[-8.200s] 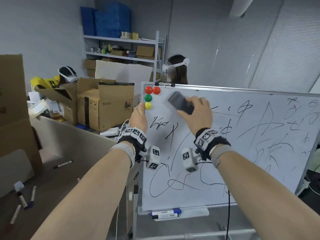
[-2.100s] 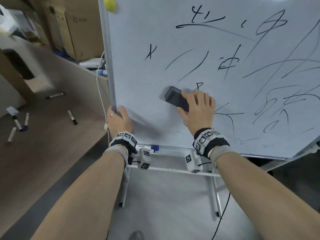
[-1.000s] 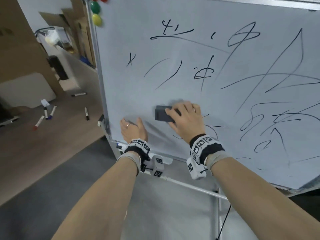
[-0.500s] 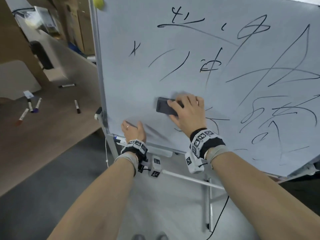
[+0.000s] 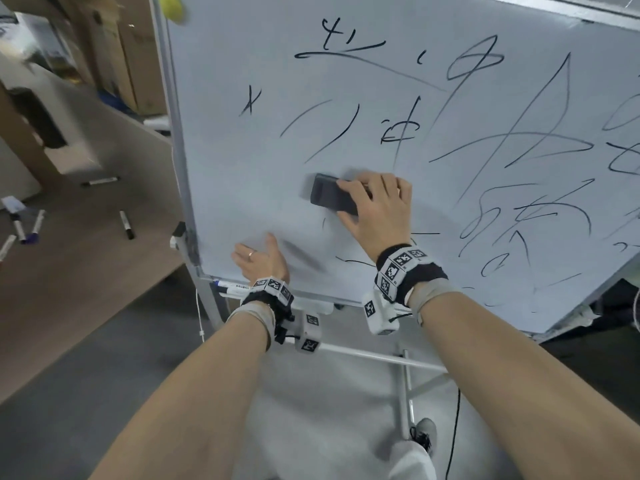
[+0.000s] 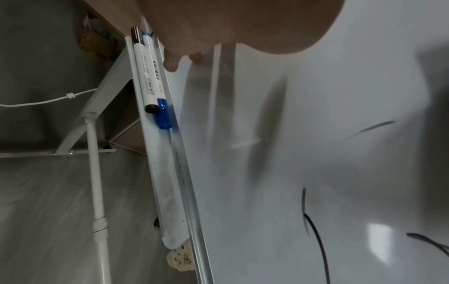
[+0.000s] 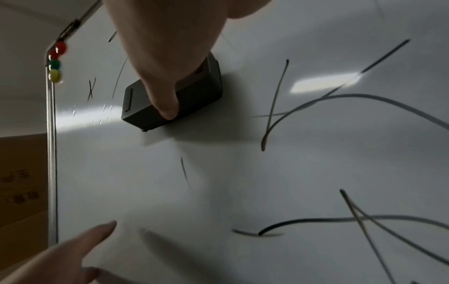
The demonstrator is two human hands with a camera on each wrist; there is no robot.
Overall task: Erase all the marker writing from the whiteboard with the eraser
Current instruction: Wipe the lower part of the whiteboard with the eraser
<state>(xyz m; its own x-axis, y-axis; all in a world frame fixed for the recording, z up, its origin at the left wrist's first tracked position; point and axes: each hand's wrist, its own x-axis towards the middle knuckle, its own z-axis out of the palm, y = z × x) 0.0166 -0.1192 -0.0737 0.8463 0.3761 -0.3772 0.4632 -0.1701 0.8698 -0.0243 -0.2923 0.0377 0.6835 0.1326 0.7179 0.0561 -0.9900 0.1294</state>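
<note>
A large whiteboard (image 5: 242, 188) on a stand fills the head view, with black marker strokes (image 5: 512, 140) over its middle and right; its lower left part is wiped. My right hand (image 5: 377, 209) grips a dark grey eraser (image 5: 330, 197) and presses it flat on the board. In the right wrist view the thumb lies across the eraser (image 7: 194, 92). My left hand (image 5: 258, 259) rests flat with straight fingers on the board's lower left corner, holding nothing. Short strokes (image 5: 353, 262) lie just below the eraser.
Two markers (image 6: 152, 76) lie in the pen tray (image 6: 170, 192) under the board's bottom edge. Several markers (image 5: 126, 225) are scattered on the brown floor at left. Coloured magnets (image 7: 55, 63) sit at the board's top left. Stand legs (image 5: 405, 386) and a black cable (image 5: 453, 431) are below.
Since 8.2 s ago the board's left part has been wiped. Over the last second the eraser has stayed low on the board and my left hand has kept to the bottom left corner.
</note>
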